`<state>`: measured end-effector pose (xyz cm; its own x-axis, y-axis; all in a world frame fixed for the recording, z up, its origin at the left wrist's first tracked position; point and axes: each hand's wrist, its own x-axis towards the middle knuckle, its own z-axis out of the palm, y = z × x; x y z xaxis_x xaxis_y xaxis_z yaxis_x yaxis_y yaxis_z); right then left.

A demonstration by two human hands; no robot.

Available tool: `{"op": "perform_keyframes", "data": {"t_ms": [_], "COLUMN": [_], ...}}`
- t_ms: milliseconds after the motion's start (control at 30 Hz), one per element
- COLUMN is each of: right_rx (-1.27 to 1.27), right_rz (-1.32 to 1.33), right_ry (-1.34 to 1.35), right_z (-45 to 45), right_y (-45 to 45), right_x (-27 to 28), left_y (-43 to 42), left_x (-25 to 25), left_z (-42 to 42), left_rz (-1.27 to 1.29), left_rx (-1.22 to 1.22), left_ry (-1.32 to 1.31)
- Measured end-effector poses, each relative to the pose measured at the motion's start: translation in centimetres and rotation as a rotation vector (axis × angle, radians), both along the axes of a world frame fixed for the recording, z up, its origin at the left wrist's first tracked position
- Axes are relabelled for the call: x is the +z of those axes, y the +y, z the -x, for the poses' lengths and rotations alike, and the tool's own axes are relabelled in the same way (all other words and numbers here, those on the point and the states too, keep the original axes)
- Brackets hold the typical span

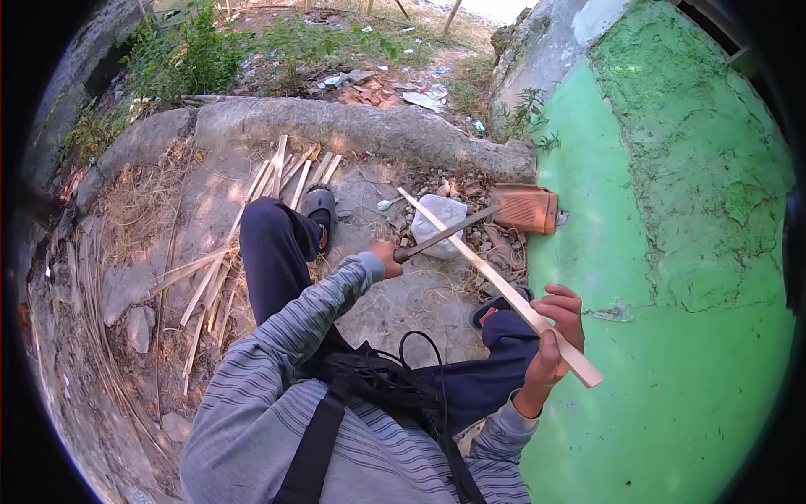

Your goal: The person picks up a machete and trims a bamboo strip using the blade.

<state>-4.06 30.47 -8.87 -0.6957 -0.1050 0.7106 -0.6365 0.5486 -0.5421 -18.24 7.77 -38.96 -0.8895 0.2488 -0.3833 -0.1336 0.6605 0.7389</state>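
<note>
1. Nearest, the right hand point(556, 332) is partly curled, its thumb and fingers closed around a pale wooden strip point(510, 294) close to that strip's near end, which juts out past the palm.
2. The left hand point(387, 260) is wrapped in a fist around the handle of a long knife point(453, 229).
3. The strip slants away from the right hand, toward the upper left; the knife's blade crosses it nearer its far end.
4. Beyond the crossing lies a whitish lump point(440, 220) on the ground, just beside scattered rubble.
5. To the left, past the bent knee, more wooden strips point(207, 286) lie in a loose heap.
6. Farther off, an orange brick point(527, 208) rests against the green wall point(604, 252).
7. Farthest, a low concrete ledge point(336, 123) runs across, with leafy plants point(197, 63) behind.
</note>
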Motion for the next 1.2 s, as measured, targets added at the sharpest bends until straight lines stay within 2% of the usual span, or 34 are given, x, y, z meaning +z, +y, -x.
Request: {"op": "perform_keyframes", "data": {"t_ms": [33, 67, 133, 167, 267, 433, 500, 633, 700, 833, 933, 1033, 1100, 1200], "right_rx": [0.066, 0.060, 0.369, 0.406, 0.462, 0.461, 0.328, 0.313, 0.300, 0.324, 0.344, 0.235, 0.011, -0.017], "right_rz": [0.114, 0.117, 0.500, 0.638, 0.747, 0.719, 0.760, 0.770, 0.783, 0.752, 0.767, 0.843, 0.924, 0.928], "right_ry": [0.062, 0.054, -0.001, -0.007, -0.020, -0.078, -0.045, -0.040, -0.026, -0.009, 0.011, -0.014, 0.005, 0.007], "right_z": [0.1, 0.0, -0.5, -0.4, 0.8, 1.8, 2.1, 2.2, 2.0, 1.6, 1.4, 1.2, 1.3, 1.2], "right_y": [-0.7, -1.1, -1.7, -2.1, -1.3, -1.7, -2.2, -2.2, -2.3, -1.4, -1.2, -2.3, -3.1, -2.1], "right_x": [-0.3, -0.4, -0.3, -0.2, 0.1, 0.9, 1.2, 1.3, 1.3, 0.3, 0.0, 0.3, 0.7, 0.7], "left_y": [-0.5, -0.9, -1.0, -1.1, -1.0, -0.6, -0.5, 0.3, 0.7, 0.6, 0.4, 1.0, 2.5, 3.4], "left_x": [0.5, 0.8, 1.0, 1.2, 3.0, 5.4, 6.0, 3.5, 2.0, -1.6, -2.2, -0.1, -0.7, -2.7], "left_z": [-1.0, -2.0, -3.3, -3.8, -5.0, -5.2, -4.9, -4.3, -3.9, -3.2, -2.8, -4.3, -5.3, -5.0], "left_rz": [0.023, 0.047, 0.012, -0.048, -0.122, -0.147, -0.163, -0.150, -0.070, -0.038, -0.026, -0.233, -0.246, -0.199], "left_rx": [-0.064, -0.132, -0.137, -0.133, -0.131, -0.105, -0.103, -0.107, -0.090, -0.011, 0.030, -0.051, -0.050, -0.008], "left_ry": [0.055, 0.108, 0.097, 0.065, 0.040, 0.070, 0.100, 0.111, 0.017, -0.012, -0.021, 0.082, 0.121, 0.084]}}
